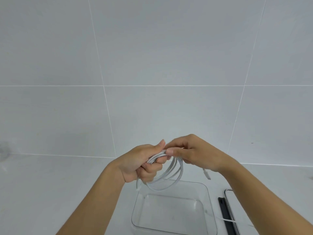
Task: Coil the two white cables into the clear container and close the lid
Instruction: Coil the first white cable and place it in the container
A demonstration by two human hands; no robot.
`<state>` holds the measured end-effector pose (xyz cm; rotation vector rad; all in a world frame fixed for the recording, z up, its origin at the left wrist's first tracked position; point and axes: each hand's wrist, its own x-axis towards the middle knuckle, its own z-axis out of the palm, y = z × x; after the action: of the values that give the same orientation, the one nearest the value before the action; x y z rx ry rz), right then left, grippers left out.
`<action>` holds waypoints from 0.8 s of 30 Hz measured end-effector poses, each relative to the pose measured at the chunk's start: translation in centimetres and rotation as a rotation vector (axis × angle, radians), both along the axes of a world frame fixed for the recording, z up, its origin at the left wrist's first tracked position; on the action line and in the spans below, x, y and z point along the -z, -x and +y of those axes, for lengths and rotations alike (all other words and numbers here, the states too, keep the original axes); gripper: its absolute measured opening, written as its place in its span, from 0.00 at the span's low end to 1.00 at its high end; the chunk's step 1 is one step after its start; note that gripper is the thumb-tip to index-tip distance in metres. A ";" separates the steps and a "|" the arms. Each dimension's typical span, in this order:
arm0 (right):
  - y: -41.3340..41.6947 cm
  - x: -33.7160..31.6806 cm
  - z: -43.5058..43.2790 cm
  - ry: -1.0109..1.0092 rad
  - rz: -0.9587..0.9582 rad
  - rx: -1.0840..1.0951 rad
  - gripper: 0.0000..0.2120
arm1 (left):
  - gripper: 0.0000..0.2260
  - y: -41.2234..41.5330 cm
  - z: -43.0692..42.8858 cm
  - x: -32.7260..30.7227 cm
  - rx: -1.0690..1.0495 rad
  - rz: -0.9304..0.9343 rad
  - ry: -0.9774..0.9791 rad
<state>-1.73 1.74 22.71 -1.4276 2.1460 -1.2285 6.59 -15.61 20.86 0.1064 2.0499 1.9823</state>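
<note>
Head view | left hand fisted around coiled white cable | right hand pinching its loops

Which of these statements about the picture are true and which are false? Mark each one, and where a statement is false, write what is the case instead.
1. Both hands hold a coiled white cable above the clear container. True: the left hand and the right hand grip the coiled white cable over the clear container.
2. The container's lid is closed. False: the container is open, and the lid lies to its right.
3. The coiled cable already lies inside the container. False: it hangs from the hands.
4. The wall behind is tiled. True.
</note>
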 end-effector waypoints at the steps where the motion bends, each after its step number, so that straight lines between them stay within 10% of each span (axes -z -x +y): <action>1: 0.1 -0.1 0.0 0.012 0.003 0.008 0.10 | 0.21 0.1 0.2 -0.1 -0.023 0.008 -0.019; 13: 1.5 2.3 -0.7 0.521 -0.375 0.432 0.16 | 0.15 1.2 2.4 0.7 -0.581 0.298 -0.031; 24: 2.0 3.2 0.0 0.211 -0.219 0.434 0.13 | 0.17 2.2 2.0 0.7 -0.827 0.393 0.066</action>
<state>-3.72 1.76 19.54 -0.8603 2.2927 -1.7183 4.41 -13.62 20.20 -0.4824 2.7079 2.4871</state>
